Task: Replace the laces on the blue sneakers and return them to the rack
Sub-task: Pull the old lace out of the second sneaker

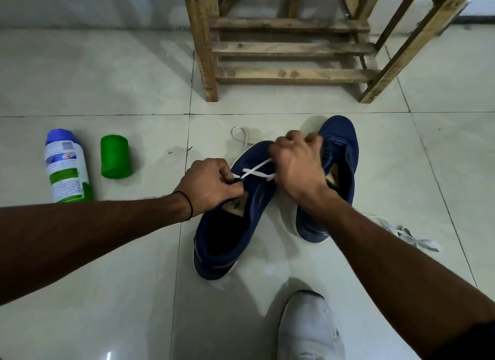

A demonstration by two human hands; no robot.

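Pale glossy tiles make up the floor [107,252], crossed by thin dark grout lines. Nearest, at the bottom edge, one grey shoe [310,327] points away from the camera.

Just beyond it lie two blue sneakers, side by side and touching. The left sneaker [230,225] lies with its opening facing the camera. The right sneaker [337,172] is tilted against it, partly hidden by the right forearm. One white lace [257,170] crosses once over the left sneaker's eyelets, and a loop of it trails on the floor past the toe.

Two hands work apart on that lace. The left hand [211,185] pinches one end at the near eyelets and has a dark band [190,207] at the wrist. The right hand [294,161] is curled around the other run and covers where it goes.

At right, a pale tangle of loose laces [412,236] lies behind the right forearm; their number cannot be told. At left, one spray can [67,166] lies on its side, with one green cap [115,157] just beside it.

Farthest, one wooden rack [294,46] stands by the wall, showing three slats.
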